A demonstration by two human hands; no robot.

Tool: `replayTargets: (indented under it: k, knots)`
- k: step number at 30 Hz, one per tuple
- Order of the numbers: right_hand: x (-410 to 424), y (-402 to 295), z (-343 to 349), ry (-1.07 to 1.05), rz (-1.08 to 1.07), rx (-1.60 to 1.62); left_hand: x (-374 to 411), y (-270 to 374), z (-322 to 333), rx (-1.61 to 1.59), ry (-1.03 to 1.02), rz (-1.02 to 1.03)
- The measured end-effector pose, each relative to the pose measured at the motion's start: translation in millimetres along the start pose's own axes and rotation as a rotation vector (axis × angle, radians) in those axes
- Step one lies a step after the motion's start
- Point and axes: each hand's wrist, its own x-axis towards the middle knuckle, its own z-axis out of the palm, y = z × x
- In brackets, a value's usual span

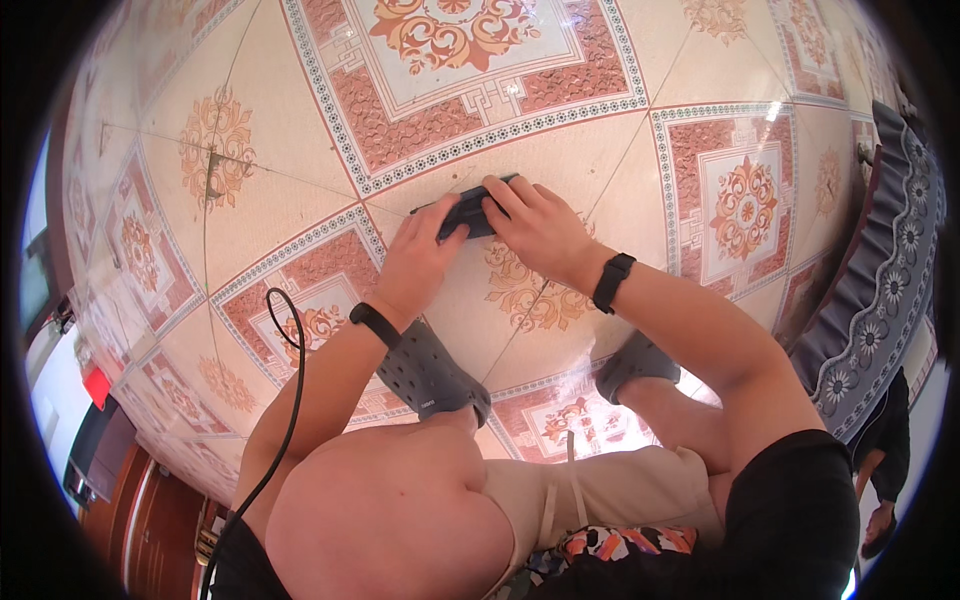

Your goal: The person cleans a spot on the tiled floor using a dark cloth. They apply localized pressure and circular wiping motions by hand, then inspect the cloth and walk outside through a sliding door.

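Note:
A dark, flat, roughly rectangular object (474,217) is low over the patterned floor, between both of my hands. My left hand (421,251) grips its left end, fingers over the far edge and thumb on the near side. My right hand (541,223) holds the right end, with its fingers bent across the top. Fingers cover much of the object, so its exact kind is unclear. I cannot tell whether it touches the floor. A black band circles each wrist.
Tiled floor (420,322) with red and orange ornament surrounds my grey clogs (431,367). A black cable (300,375) loops along my left arm. At the right hangs a grey ruffled cloth with daisies (870,337); near it another person (889,465) is partly visible. Wooden furniture (154,525) stands lower left.

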Motion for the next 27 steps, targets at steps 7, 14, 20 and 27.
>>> replayTargets:
  k: [7,14,20,27]
  knots:
    - [13,5,15,-0.018,0.132,0.244,-2,4,6,0.147,0.081,0.024]
    - [50,23,10,0.076,0.192,0.216,37,-20,-12,0.167,0.186,0.038]
    - [109,71,16,0.152,0.157,0.115,102,-74,-35,0.247,0.254,0.072]
    - [157,113,15,0.275,0.051,0.019,151,-110,-48,0.271,0.279,0.115]
